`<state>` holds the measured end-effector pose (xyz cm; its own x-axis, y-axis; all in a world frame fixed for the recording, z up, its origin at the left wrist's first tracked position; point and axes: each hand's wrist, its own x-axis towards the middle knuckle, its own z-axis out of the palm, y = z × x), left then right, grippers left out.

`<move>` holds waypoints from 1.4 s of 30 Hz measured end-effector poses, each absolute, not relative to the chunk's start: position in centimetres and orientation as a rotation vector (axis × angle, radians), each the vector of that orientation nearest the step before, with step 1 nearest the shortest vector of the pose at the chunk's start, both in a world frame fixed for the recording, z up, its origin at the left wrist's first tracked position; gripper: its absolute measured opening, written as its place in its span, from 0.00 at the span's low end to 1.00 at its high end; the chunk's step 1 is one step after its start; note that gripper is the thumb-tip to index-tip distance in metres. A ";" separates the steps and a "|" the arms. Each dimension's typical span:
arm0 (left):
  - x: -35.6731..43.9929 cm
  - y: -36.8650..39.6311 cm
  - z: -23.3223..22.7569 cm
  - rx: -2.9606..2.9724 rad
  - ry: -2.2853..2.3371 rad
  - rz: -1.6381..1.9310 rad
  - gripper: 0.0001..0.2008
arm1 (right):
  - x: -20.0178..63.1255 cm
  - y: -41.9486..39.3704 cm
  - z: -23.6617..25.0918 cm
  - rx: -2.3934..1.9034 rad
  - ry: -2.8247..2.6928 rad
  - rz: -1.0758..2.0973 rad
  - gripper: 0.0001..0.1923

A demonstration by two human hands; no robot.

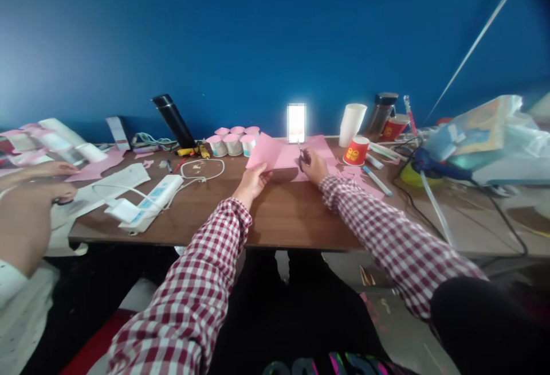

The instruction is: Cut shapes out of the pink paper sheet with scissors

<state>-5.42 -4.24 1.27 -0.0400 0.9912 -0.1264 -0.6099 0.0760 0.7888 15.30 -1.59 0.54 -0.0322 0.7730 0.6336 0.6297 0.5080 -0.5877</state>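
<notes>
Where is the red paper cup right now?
In the head view, the red paper cup stands on the table, just right of the right hand holding scissors, below the white cup stack.

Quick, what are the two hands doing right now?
Left hand: closed on the edge of the pink paper sheet, lifting it off the table.
Right hand: closed on scissors at the sheet.

red-and-white checked sleeves [206, 272], dark trousers [301, 312]
</notes>
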 end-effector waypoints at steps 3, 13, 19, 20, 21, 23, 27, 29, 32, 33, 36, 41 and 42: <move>-6.7 -4.6 1.4 0.594 0.824 1.469 0.10 | 15.6 -1.7 1.9 -1.230 -1.726 0.175 0.14; -6.8 -4.6 1.2 0.610 0.827 1.447 0.09 | 15.8 -2.5 3.4 -1.313 -1.748 0.145 0.11; -7.5 -5.2 1.4 0.636 0.829 1.460 0.07 | 15.3 -3.0 3.6 -1.319 -1.759 0.153 0.14; -7.5 -5.2 1.5 0.645 0.831 1.458 0.07 | 15.3 -3.1 3.7 -1.319 -1.755 0.155 0.14; -7.5 -5.2 1.6 0.654 0.831 1.456 0.06 | 15.4 -3.3 3.7 -1.321 -1.749 0.156 0.14; -7.3 -5.1 1.8 0.672 0.827 1.447 0.07 | 15.7 -3.7 3.7 -1.328 -1.733 0.158 0.14; -6.7 -5.0 2.0 0.694 0.820 1.412 0.09 | 16.1 -4.1 3.8 -1.339 -1.714 0.184 0.14; -6.4 -4.9 2.0 0.695 0.822 1.400 0.10 | 16.1 -4.1 3.7 -1.334 -1.711 0.203 0.15; -6.2 -4.4 1.8 0.680 0.830 1.393 0.10 | 15.6 -3.5 3.4 -1.315 -1.721 0.236 0.14; -6.2 -4.2 1.7 0.671 0.834 1.391 0.10 | 15.4 -3.3 3.2 -1.307 -1.728 0.254 0.14; -6.2 -3.4 1.4 0.642 0.841 1.384 0.09 | 14.8 -2.8 2.3 -1.278 -1.754 0.324 0.15; -5.6 -2.1 1.6 0.613 0.803 1.369 0.08 | 14.3 -2.5 1.0 -1.227 -1.761 0.445 0.17; -5.3 -1.9 1.7 0.609 0.794 1.366 0.08 | 14.3 -2.4 0.9 -1.225 -1.748 0.466 0.17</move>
